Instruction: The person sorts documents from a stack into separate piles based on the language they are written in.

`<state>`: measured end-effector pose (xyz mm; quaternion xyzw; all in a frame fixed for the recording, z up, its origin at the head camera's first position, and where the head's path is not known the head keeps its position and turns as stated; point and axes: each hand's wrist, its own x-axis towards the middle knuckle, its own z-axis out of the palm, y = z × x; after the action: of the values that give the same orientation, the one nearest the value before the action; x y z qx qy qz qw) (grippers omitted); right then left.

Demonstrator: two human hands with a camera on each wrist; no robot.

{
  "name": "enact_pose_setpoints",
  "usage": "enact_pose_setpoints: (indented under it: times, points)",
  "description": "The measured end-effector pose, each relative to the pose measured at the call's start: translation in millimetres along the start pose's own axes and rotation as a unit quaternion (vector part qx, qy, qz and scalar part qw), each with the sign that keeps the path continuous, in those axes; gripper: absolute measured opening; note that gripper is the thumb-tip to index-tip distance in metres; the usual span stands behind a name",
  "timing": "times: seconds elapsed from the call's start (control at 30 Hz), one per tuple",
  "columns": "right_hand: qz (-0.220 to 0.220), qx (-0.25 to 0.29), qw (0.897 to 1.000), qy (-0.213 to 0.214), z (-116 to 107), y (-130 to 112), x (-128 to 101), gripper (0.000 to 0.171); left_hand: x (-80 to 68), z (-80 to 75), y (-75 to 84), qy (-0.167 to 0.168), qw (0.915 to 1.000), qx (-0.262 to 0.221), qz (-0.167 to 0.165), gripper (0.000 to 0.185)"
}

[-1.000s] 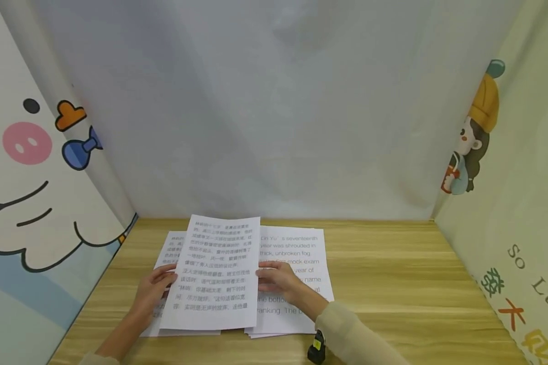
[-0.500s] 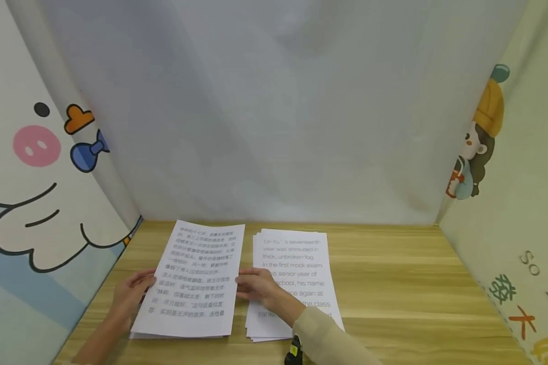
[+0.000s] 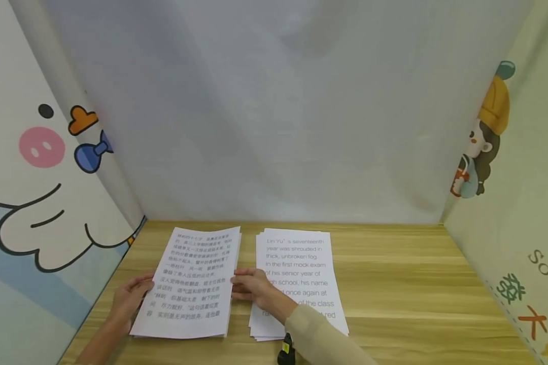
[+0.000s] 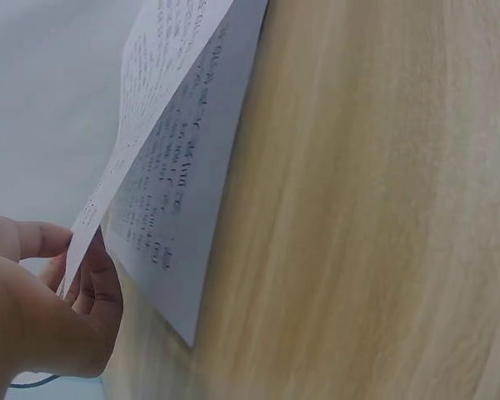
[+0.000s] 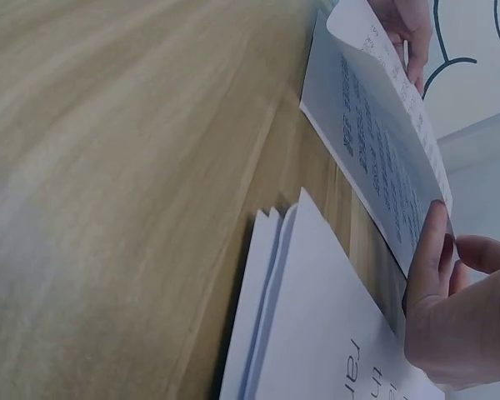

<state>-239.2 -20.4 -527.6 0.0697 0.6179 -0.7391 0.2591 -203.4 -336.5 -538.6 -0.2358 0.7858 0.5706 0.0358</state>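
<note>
A printed sheet of paper (image 3: 187, 289) with Chinese text is held by its two side edges, thumbs above and fingers beneath. My left hand (image 3: 132, 299) pinches the left edge; my right hand (image 3: 258, 291) pinches the right edge. In the left wrist view, the left hand (image 4: 54, 300) grips the bowed sheet, raised over a lower printed sheet (image 4: 179, 167) lying on the table. From the right wrist, the right hand (image 5: 462, 304) shows at the near edge of the held sheet (image 5: 392, 67), with the lower sheet (image 5: 358, 142) beneath it.
Right of the held sheet lies a loose pile of English-text sheets (image 3: 297, 253), its edges uneven, partly under the right forearm. A small black device with a yellow mark (image 3: 286, 350) is at the right sleeve. The wooden table (image 3: 402, 284) meets a pale backdrop (image 3: 292, 126).
Both hands have carried the held sheet left and lowered it over the other Chinese-text sheet, now nearly aligned with it. The English-text pile is more uncovered.
</note>
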Motion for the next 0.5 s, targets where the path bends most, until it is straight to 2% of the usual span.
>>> enact_pose_setpoints:
  times: [0.23,0.4,0.5]
  points:
    - [0.002,-0.008,1.0,-0.004,-0.9,-1.9,1.7,0.03,11.1,4.5,-5.5,0.007,0.9999,0.004,-0.012,0.048]
    - [0.008,-0.031,0.999,-0.01,-5.3,-3.0,-2.0,0.032,13.7,6.9,-6.9,0.006,0.9997,0.021,-0.011,0.05]
    - [0.011,-0.044,0.999,-0.02,-7.2,-3.7,-3.9,0.034,14.8,6.8,-7.8,0.017,0.9991,0.038,-0.011,0.052]
